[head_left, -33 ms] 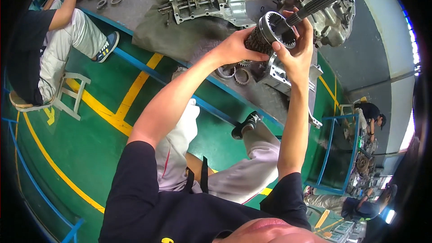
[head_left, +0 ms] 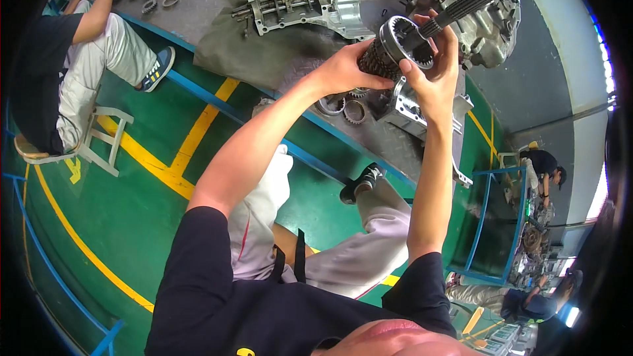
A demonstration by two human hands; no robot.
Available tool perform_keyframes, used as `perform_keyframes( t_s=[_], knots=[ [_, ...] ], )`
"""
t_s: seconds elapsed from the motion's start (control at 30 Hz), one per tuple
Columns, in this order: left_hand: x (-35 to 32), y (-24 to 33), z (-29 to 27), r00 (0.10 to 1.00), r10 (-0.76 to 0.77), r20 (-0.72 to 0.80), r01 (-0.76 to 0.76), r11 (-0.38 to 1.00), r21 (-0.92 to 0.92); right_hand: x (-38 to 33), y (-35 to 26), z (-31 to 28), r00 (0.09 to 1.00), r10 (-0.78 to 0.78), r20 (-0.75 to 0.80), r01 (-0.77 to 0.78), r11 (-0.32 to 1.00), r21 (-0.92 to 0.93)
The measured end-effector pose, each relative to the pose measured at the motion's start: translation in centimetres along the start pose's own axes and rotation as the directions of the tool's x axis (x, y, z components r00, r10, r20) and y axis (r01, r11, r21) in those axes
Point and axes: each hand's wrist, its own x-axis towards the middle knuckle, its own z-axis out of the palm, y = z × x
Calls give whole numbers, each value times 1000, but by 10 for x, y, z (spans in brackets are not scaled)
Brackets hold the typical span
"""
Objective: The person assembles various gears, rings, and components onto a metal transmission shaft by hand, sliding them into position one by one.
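Note:
Both my hands hold up a gear shaft [head_left: 476,4] over the workbench. Its long splined end slants up to the right. My left hand [head_left: 344,70] is closed round the toothed gear stack [head_left: 370,59] at the lower end. On the other side, my right hand [head_left: 438,84] grips a shiny toothed ring [head_left: 390,34] on the shaft, its thumb at the rim and its fingers reaching behind. The fingertips of both hands are partly hidden. Just below lie loose gear rings [head_left: 355,112] and a metal housing part [head_left: 410,107].
An opened gearbox housing [head_left: 290,8] with shafts inside lies on the bench [head_left: 221,16]. Behind my right hand stands a large gearbox casing [head_left: 493,46]. A person [head_left: 99,33] sits at the left near more loose rings [head_left: 150,5]. A blue rail [head_left: 316,158] runs below the bench edge.

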Motion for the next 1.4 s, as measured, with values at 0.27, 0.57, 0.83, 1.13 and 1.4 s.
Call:
perform_keyframes(
  t_s=[0.27,0.57,0.83,1.13,1.4],
  knots=[
    [-1,0,2,999,19,36,-19,1000,6,-6,4,-2,999,40,-34,-39,999,36],
    [-1,-1,2,1000,17,14,-17,999,-30,-10,7,3,1000,4,-22,-5,998,-61],
    [0,-5,1,998,61,-26,-62,998,-9,-21,11,11,994,105,-7,-105,994,-35],
    [-2,-4,-7,1000,24,-5,-24,1000,-16,-50,13,-3,978,154,-144,-164,984,-63],
    [-1,-5,-7,998,49,-40,-51,998,-46,-130,41,21,908,352,226,-112,725,-679]
  ],
)
